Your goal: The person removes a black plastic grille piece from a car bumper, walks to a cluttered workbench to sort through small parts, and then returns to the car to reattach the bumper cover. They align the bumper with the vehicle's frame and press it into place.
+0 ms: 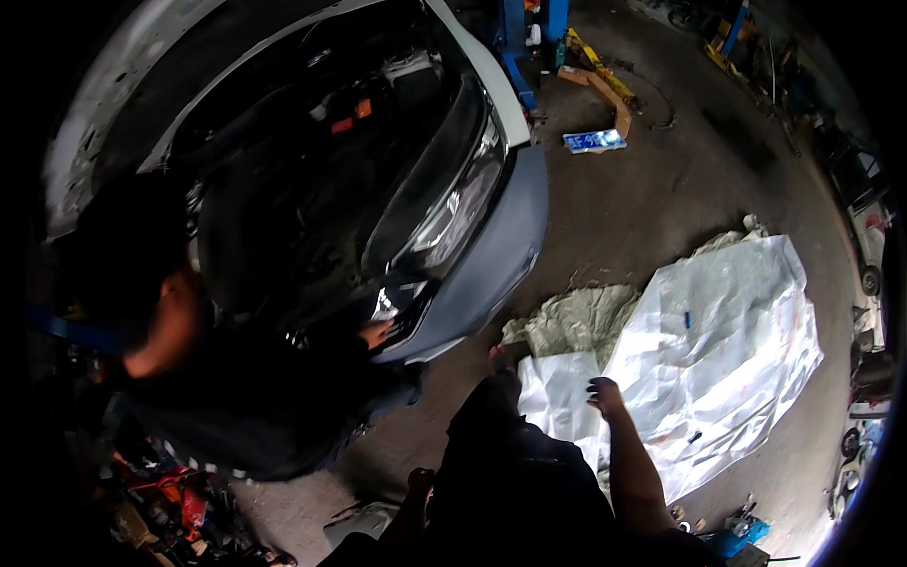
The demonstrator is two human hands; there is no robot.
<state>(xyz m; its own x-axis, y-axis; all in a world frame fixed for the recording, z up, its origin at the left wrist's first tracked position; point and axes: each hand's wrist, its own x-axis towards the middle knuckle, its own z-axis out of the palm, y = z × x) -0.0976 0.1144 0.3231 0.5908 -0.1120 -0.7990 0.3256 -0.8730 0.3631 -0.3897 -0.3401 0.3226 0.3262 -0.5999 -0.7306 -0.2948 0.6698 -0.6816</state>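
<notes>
My right hand (606, 395) hangs over a crumpled, pale plastic sheet (727, 340) on the floor, fingers apart and nothing visible in them. Low in the middle, beside my dark clothing, is my left hand (420, 480); shadow hides its fingers. Ahead to the left stands a car with its hood up and engine bay exposed. Its grey bumper (515, 255) wraps below the headlight (458, 213). At the left a co-worker in dark clothes leans over the car's front, one hand (376, 333) touching the bumper near a lower lamp.
A blue lift post (534, 28) stands at the top, near a yellow lift arm (600, 64) and brown cardboard (609, 99). A blue plate (594, 141) lies on the floor. Red and dark parts (179, 501) pile up at lower left. A blue item (742, 537) sits at lower right.
</notes>
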